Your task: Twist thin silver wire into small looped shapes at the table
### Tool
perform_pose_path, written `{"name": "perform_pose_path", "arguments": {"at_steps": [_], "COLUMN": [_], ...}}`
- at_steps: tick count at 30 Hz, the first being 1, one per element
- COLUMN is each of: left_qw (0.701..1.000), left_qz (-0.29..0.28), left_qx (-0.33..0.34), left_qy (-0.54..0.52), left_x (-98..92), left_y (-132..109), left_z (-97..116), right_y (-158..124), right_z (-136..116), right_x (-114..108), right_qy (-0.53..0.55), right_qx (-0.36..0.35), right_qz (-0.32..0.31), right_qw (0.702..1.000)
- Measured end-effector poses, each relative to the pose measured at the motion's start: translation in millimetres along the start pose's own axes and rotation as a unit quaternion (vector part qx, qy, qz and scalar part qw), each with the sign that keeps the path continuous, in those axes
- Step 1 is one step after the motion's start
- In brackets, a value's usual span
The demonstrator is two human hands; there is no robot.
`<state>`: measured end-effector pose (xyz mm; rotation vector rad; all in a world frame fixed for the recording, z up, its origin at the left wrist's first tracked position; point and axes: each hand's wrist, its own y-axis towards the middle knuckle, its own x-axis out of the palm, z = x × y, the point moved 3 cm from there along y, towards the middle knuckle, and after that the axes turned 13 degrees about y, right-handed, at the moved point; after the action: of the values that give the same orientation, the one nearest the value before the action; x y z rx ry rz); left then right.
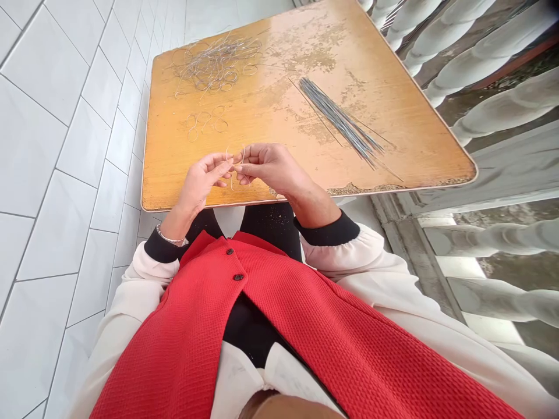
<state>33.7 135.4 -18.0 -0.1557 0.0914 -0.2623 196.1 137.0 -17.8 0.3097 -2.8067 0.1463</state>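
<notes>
My left hand (200, 185) and my right hand (271, 169) meet above the near edge of the table, their fingertips pinching a thin bent wire (234, 167) between them. Neither hand touches the other objects. A tangled heap of wire loops (216, 65) lies at the far left of the wooden tabletop (279, 169). Closer to my hands sits a small group of linked wire rings (205, 123). To the right, a bundle of straight grey wires (340, 121) lies diagonally.
The scuffed orange tabletop has worn patches and a chipped near-right edge. White floor tiles (56, 145) lie to the left. White stone balusters (493, 75) run along the right side. My red vest and pale sleeves fill the bottom of the view.
</notes>
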Motion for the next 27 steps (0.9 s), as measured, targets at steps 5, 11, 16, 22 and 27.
{"name": "perform_pose_path", "arguments": {"at_steps": [5, 11, 16, 22, 27], "left_qw": [0.999, 0.998, 0.998, 0.998, 0.998], "left_qz": [0.030, 0.057, 0.057, 0.055, 0.047], "left_qx": [0.021, 0.015, 0.011, 0.026, 0.032], "left_qy": [0.000, -0.026, -0.015, -0.003, 0.022], "left_x": [2.4, 3.1, 4.0, 3.5, 4.7], "left_y": [9, 8, 6, 5, 5], "left_z": [3, 0, 5, 8, 9], "right_y": [0, -9, -15, -14, -9], "right_z": [2, 9, 9, 4, 7], "right_x": [0, -9, -8, -1, 1], "right_qy": [0.019, 0.052, 0.067, 0.073, 0.077], "right_qx": [-0.015, -0.036, -0.044, -0.032, -0.033], "right_qz": [-0.003, 0.040, 0.058, 0.061, 0.087], "right_qw": [1.000, 0.997, 0.995, 0.995, 0.993]}}
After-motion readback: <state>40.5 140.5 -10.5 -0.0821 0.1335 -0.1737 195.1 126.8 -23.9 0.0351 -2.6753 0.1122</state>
